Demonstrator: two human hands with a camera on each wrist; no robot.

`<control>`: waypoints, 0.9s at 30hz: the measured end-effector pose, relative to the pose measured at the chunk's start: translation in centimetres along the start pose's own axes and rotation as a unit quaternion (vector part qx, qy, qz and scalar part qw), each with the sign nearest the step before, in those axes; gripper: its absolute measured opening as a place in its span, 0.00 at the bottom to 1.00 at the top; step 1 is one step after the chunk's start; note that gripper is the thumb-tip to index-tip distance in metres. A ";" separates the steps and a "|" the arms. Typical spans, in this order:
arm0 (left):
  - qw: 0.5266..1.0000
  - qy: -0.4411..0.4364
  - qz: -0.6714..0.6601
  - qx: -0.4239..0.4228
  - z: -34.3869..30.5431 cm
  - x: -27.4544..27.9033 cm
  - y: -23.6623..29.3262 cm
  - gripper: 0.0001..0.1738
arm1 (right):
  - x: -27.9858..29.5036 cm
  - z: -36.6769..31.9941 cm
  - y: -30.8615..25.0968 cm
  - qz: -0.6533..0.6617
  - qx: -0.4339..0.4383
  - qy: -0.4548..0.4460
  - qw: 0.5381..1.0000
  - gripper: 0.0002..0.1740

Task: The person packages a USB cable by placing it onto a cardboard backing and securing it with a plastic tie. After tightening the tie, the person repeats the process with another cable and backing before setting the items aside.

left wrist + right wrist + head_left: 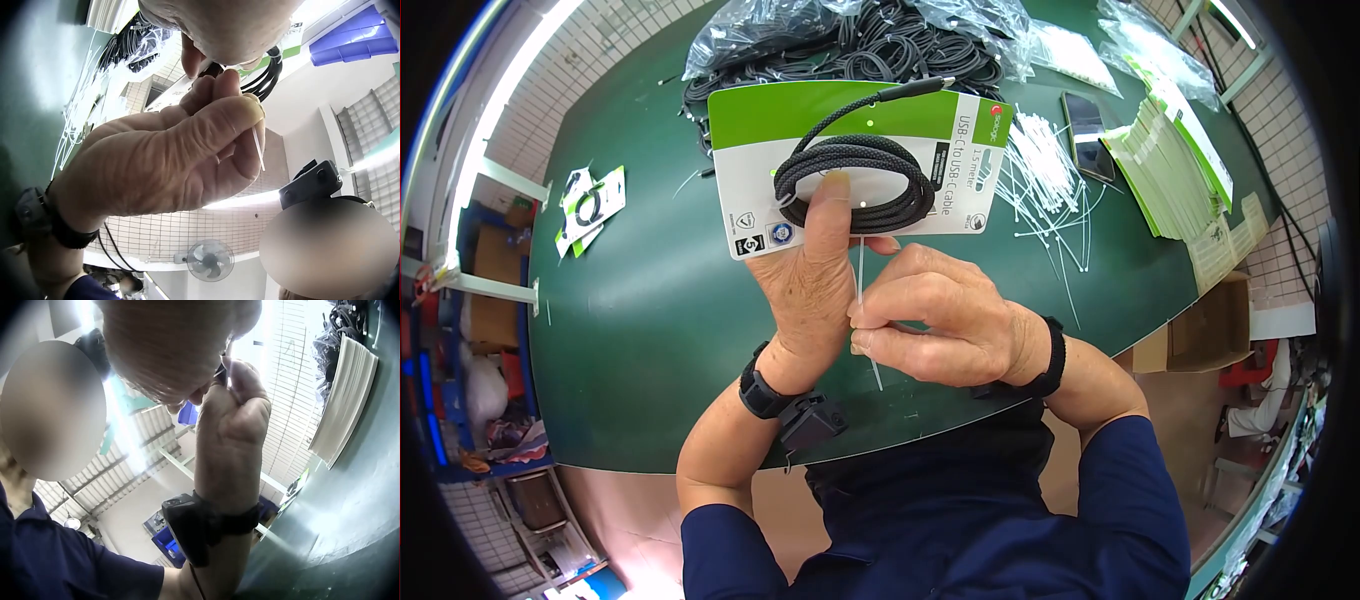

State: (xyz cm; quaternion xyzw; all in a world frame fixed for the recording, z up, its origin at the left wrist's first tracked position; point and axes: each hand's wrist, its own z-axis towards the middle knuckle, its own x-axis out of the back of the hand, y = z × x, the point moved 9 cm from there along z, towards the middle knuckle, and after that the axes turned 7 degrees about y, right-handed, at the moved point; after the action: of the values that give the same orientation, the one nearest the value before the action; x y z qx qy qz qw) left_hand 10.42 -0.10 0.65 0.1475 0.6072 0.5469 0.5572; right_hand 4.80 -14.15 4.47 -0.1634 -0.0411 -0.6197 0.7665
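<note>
A printed card (pixel 745 180), green and white and lettered for a USB-C cable, is gripped by my left hand (pixel 810 275). Its thumb presses a coiled black braided USB-C cable (pixel 905 215) against the front. One connector end (pixel 915 88) sticks up past the card's top edge. Below the card, my right hand (pixel 945 315) pinches a thin white cable tie (pixel 861 270) between thumb and fingers, its tail hanging beneath them. From the left wrist, the same cable tie (pixel 259 150) protrudes from the right hand's (pixel 175 147) pinch.
Loose white cable ties (pixel 1045 165) lie right of the card, beside a phone (pixel 1088 135) and a fanned stack of cards (pixel 1165 165). Behind is a heap of black cables (pixel 890 45) with plastic bags. Packaged cables (pixel 590 210) lie at left on the green table (pixel 640 350).
</note>
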 end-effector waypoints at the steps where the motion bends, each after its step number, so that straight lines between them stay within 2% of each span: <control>1: 1.000 0.006 -0.002 0.001 0.0 0.0 0.0 0.17 | 0.0 0.0 0.0 0.006 -0.004 -0.002 1.000 0.19; 7: 1.000 -0.002 0.002 0.004 -0.1 0.0 -0.1 0.15 | -0.1 -0.3 0.2 0.022 -0.017 -0.002 1.000 0.18; 10: 1.000 -0.008 0.015 0.012 -0.1 0.2 -0.4 0.14 | -0.1 0.2 0.6 -0.002 -0.056 -0.014 0.998 0.18; 14: 1.000 -0.011 0.011 0.002 0.0 0.2 -0.7 0.13 | -0.1 -0.1 1.2 -0.036 -0.067 0.001 0.997 0.19; 17: 0.999 -0.004 -0.006 -0.039 0.1 0.3 -0.7 0.13 | 0.4 0.1 1.4 -0.058 -0.063 0.014 0.996 0.19; 19: 1.000 -0.007 0.002 -0.031 -0.1 0.2 -0.8 0.14 | 0.7 0.2 1.6 -0.069 -0.060 0.018 0.996 0.19; 22: 0.999 -0.016 0.034 -0.005 -0.8 0.1 -1.2 0.14 | 2.7 0.1 3.2 -0.088 -0.150 0.103 0.979 0.15; 23: 0.999 -0.020 0.045 0.005 -1.1 0.1 -1.3 0.14 | 2.8 0.2 3.1 -0.089 -0.152 0.101 0.979 0.15; 26: 0.997 -0.029 0.064 0.024 -1.5 -0.1 -1.7 0.14 | 4.7 -1.8 6.3 0.026 -0.361 0.247 0.899 0.10; 27: 0.997 -0.031 0.068 0.023 -1.6 -0.2 -1.7 0.14 | 4.8 -1.9 6.3 0.025 -0.362 0.245 0.899 0.10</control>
State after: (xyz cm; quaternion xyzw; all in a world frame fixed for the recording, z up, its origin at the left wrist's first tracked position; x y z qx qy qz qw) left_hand 9.85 -1.68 -0.96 0.2178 0.5903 0.5648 0.5339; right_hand 11.73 -18.14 2.66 -0.2736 0.3799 -0.5930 0.6551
